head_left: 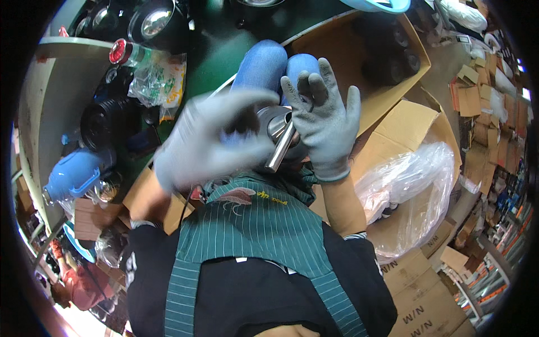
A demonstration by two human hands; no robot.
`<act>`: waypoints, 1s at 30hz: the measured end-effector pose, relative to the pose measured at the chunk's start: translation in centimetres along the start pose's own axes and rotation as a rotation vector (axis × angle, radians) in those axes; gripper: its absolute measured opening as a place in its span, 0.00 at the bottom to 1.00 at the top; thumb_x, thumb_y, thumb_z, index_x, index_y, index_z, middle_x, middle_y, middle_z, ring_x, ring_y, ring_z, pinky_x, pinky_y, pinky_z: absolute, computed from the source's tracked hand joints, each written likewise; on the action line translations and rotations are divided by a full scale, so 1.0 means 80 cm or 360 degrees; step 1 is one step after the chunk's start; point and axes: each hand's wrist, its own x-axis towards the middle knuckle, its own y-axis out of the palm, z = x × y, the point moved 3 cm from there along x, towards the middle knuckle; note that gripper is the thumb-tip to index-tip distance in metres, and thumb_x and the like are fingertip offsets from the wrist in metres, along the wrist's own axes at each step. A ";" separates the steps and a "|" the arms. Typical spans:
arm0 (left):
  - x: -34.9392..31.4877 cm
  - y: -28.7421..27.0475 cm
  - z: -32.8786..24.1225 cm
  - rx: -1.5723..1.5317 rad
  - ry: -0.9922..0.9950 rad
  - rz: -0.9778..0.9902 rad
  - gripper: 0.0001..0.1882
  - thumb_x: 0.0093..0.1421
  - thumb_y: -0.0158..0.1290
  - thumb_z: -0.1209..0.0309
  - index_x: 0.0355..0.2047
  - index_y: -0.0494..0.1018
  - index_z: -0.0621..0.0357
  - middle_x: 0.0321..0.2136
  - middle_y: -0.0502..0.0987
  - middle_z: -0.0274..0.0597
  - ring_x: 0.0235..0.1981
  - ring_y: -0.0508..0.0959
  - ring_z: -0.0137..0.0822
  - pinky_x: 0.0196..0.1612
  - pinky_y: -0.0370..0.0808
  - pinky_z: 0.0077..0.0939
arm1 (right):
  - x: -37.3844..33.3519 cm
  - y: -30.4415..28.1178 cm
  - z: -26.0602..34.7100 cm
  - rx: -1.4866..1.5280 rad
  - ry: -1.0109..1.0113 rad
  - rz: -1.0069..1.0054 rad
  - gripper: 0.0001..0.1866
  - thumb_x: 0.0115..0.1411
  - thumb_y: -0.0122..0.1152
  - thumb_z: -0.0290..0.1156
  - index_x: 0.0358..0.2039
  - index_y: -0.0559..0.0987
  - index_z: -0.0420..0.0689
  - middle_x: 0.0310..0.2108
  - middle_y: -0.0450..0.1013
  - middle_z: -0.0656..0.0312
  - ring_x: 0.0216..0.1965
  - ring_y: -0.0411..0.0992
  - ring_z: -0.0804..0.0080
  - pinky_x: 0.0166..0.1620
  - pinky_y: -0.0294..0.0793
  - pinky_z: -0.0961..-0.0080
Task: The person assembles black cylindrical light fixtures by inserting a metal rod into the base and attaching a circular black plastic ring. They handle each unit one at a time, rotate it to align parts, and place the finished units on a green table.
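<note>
My left hand (210,140), in a grey glove, is smeared by motion. Its thumb and fingers curve apart, just left of a shiny metal piece (278,126) with a short round part and a straight tube. My right hand (328,121), gloved too, is turned palm up with several fingers spread and one or two bent. Its edge is close to the tube's upper end; whether they touch I cannot tell. The metal piece sits above my lap, and what supports it is hidden. Beyond the hands rise two rounded blue forms (261,64) that look like denim-covered knees.
An open cardboard box (418,39) holding dark round parts stands ahead to the right. Nearer is another carton with clear plastic film (418,180). At the left are a blue bottle-shaped vessel (78,171), black round parts (101,123) and a red-capped bottle (126,53).
</note>
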 end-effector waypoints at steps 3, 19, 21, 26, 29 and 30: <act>-0.035 0.077 -0.013 0.0659 -0.0104 -0.0055 0.39 0.65 0.66 0.62 0.73 0.65 0.61 0.35 0.84 0.53 0.35 0.87 0.47 0.40 0.83 0.38 | 0.005 -0.004 -0.015 -0.0246 -0.0199 -0.0109 0.42 0.81 0.21 0.62 0.80 0.59 0.45 0.64 0.77 0.41 0.75 0.63 0.41 0.82 0.32 0.39; -0.056 0.020 0.302 -0.0303 -0.0184 -0.1308 0.29 0.80 0.48 0.67 0.75 0.62 0.68 0.48 0.85 0.43 0.45 0.83 0.29 0.52 0.79 0.24 | -0.092 -0.030 -0.036 -0.3562 -0.0270 -0.0023 0.64 0.44 0.88 0.48 0.77 0.63 0.41 0.76 0.57 0.39 0.78 0.56 0.41 0.77 0.58 0.53; -0.062 0.012 0.360 -0.0007 -0.0206 -0.1307 0.28 0.80 0.47 0.68 0.75 0.62 0.67 0.54 0.82 0.46 0.48 0.84 0.32 0.53 0.80 0.26 | -0.097 -0.034 -0.031 -0.3600 -0.0266 0.0014 0.63 0.44 0.88 0.49 0.77 0.64 0.44 0.77 0.58 0.41 0.78 0.58 0.44 0.76 0.61 0.53; -0.052 0.010 0.290 -0.0521 -0.0196 -0.1296 0.25 0.79 0.47 0.70 0.73 0.67 0.67 0.48 0.83 0.44 0.44 0.84 0.30 0.48 0.82 0.26 | -0.104 -0.031 -0.021 -0.3378 -0.0261 -0.0132 0.63 0.50 0.85 0.49 0.78 0.59 0.36 0.74 0.61 0.37 0.78 0.59 0.43 0.78 0.57 0.55; -0.063 -0.002 0.188 -0.0624 -0.0210 -0.0913 0.25 0.80 0.45 0.68 0.72 0.68 0.66 0.36 0.83 0.39 0.34 0.80 0.26 0.42 0.79 0.20 | -0.101 -0.049 -0.004 -0.2660 -0.0451 -0.0243 0.57 0.67 0.70 0.56 0.80 0.51 0.35 0.75 0.60 0.41 0.78 0.59 0.50 0.79 0.55 0.56; -0.058 -0.005 0.157 -0.0641 -0.0164 -0.0698 0.25 0.79 0.45 0.67 0.72 0.70 0.66 0.35 0.83 0.39 0.33 0.80 0.25 0.40 0.79 0.19 | -0.092 -0.041 -0.006 -0.2066 -0.0527 -0.0301 0.54 0.71 0.65 0.58 0.81 0.50 0.37 0.76 0.59 0.42 0.78 0.59 0.53 0.79 0.56 0.55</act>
